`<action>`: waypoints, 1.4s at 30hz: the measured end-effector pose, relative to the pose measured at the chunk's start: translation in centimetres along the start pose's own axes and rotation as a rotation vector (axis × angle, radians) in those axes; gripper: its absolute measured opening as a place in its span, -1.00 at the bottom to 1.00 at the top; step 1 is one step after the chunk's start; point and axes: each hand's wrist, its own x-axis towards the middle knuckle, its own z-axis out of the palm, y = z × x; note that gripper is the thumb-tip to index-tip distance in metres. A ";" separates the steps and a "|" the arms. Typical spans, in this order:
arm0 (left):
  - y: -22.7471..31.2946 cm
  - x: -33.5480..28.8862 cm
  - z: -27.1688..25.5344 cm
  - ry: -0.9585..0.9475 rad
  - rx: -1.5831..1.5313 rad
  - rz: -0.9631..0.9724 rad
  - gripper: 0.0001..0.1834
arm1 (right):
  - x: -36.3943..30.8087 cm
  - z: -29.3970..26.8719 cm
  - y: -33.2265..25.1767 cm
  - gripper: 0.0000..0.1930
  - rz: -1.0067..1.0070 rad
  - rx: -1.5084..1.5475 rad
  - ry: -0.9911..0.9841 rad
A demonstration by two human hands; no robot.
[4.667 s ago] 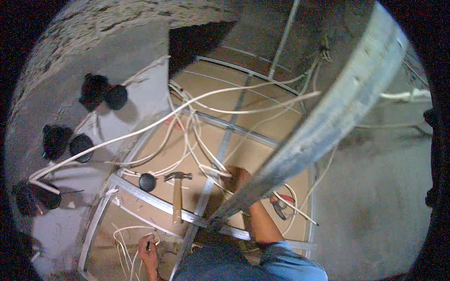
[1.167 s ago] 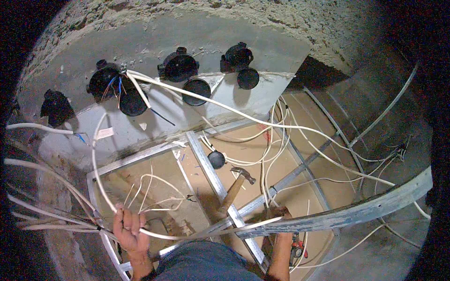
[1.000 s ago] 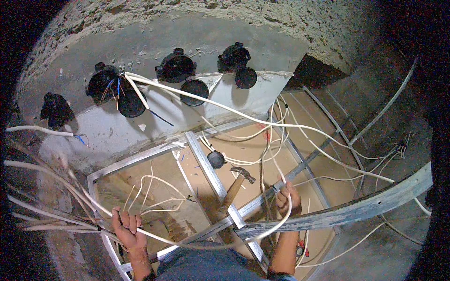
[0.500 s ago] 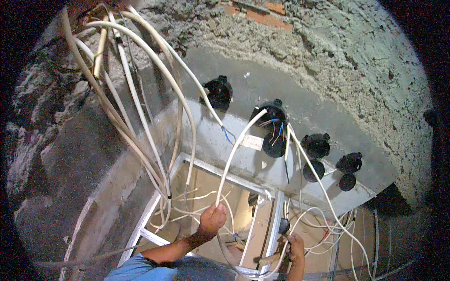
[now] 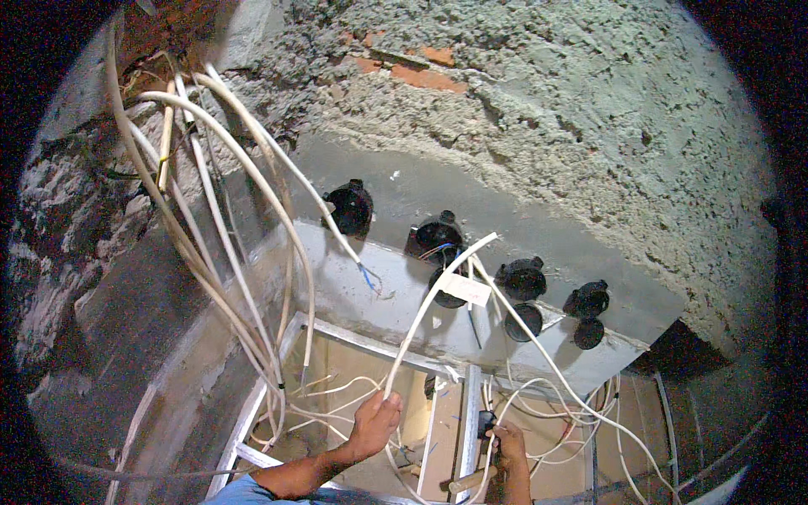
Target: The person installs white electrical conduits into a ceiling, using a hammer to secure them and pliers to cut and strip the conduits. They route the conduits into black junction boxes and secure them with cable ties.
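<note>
My left hand [image 5: 376, 423] is closed around a white sheathed cable [image 5: 411, 334], which rises from the fist and bends to the right at its free end. A pale paper label [image 5: 468, 289] sits beside the cable's upper part, seemingly fixed to it. Below the fist the cable hangs in a loop and comes up to my right hand [image 5: 508, 443], whose fingers are closed on it. Just beside the right hand is a black round piece [image 5: 486, 423]. A wooden handle [image 5: 472, 480] shows below; I cannot tell whether the two belong together.
Several black round wall boxes [image 5: 522, 278] sit in the grey plastered strip. White cables [image 5: 273, 198] hang in a bundle at the left. Another cable [image 5: 581, 366] slants down to the right, above loose coils. A metal frame [image 5: 468, 421] runs below, and rough masonry [image 5: 539, 126] rises above.
The view has shifted, so the wall sits lower and more to the left. The held cable's free end and label have swung right relative to the wall boxes. Both hands keep their grip.
</note>
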 end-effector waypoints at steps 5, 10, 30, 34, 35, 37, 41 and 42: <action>0.0 -0.3 0.9 -0.016 -0.013 0.008 -0.68 | 0.5 -0.3 1.2 -0.93 0.011 0.008 0.061; -0.2 -0.9 1.3 -0.041 -0.054 0.010 -0.68 | 0.4 0.1 1.1 -0.91 0.098 0.139 0.006; -1.2 -1.8 2.3 -0.228 -0.070 0.083 -0.83 | 0.4 0.0 1.4 -0.90 0.084 0.054 -0.003; -1.4 -1.9 2.5 -0.197 -0.051 0.111 -0.64 | 1.1 -0.4 2.3 -0.90 0.072 0.039 0.030; -1.4 -1.9 2.5 -0.181 -0.022 0.142 -0.64 | 1.3 -0.5 2.5 -0.90 0.076 0.051 0.008; -1.4 -1.8 2.5 -0.171 -0.009 0.132 -0.65 | 1.4 -0.6 2.7 -0.90 0.087 0.075 -0.035; -1.5 -1.6 2.4 -0.165 0.011 0.102 -0.64 | 1.1 -0.4 2.2 -0.90 0.041 -0.059 0.000; -1.5 -1.5 2.4 -0.150 0.037 0.089 -0.64 | 0.9 -0.2 2.0 -0.90 0.092 -0.021 0.011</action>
